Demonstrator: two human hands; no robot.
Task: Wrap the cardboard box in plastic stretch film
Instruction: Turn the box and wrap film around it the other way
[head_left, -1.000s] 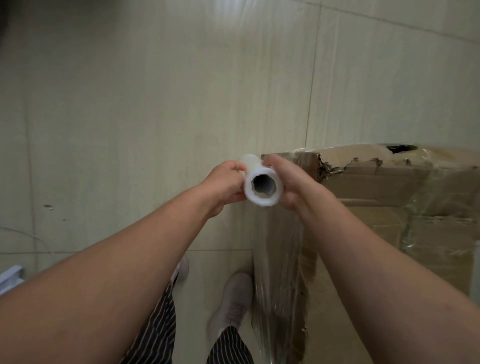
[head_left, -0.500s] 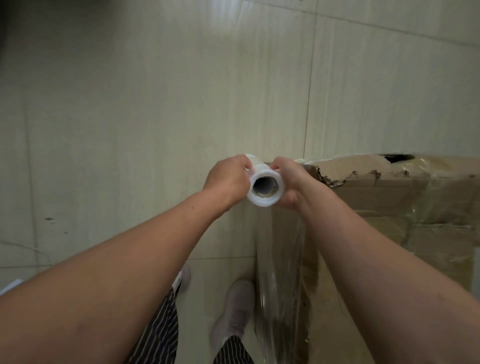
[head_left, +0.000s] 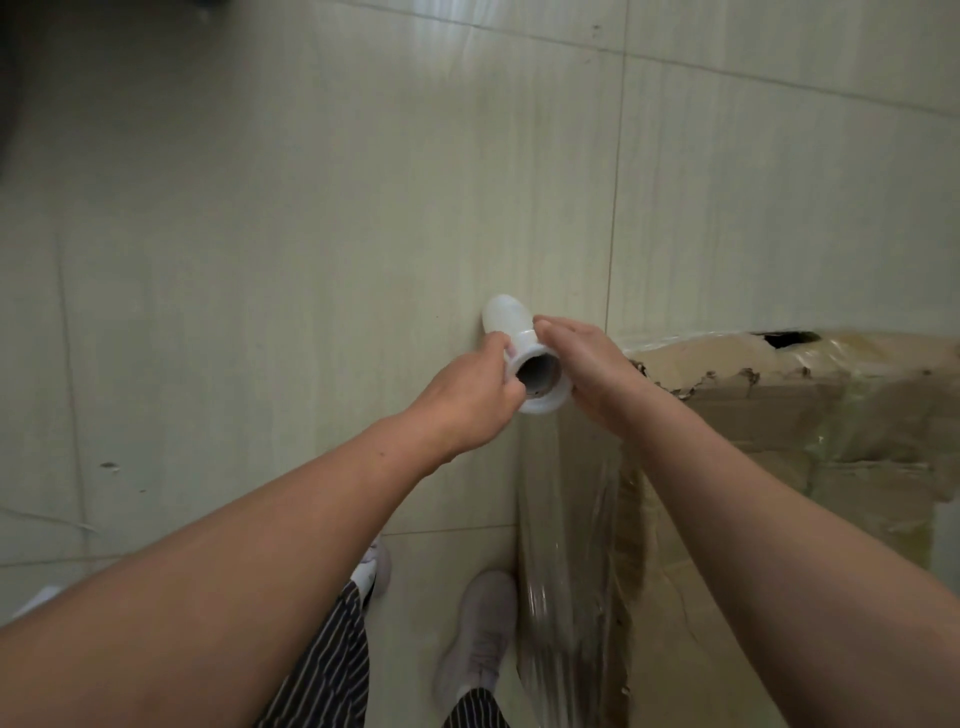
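A white roll of stretch film (head_left: 519, 353) is held between both hands, its hollow core facing me. My left hand (head_left: 470, 402) grips its left side and my right hand (head_left: 587, 371) presses flat against its right side. A sheet of clear film (head_left: 563, 561) hangs from the roll down along the near left corner of the cardboard box (head_left: 769, 410). The box stands on the floor at the right. Its top edge is torn and its faces carry shiny film.
Pale floor tiles (head_left: 311, 234) fill the left and the far side. My two grey shoes (head_left: 478, 639) and striped trouser legs (head_left: 327, 670) stand just left of the box corner. A white object (head_left: 36, 600) pokes in at the lower left edge.
Both hands have carried the roll slightly away from me and tilted it, so more of its far end shows. The box sits lower and further right in view.
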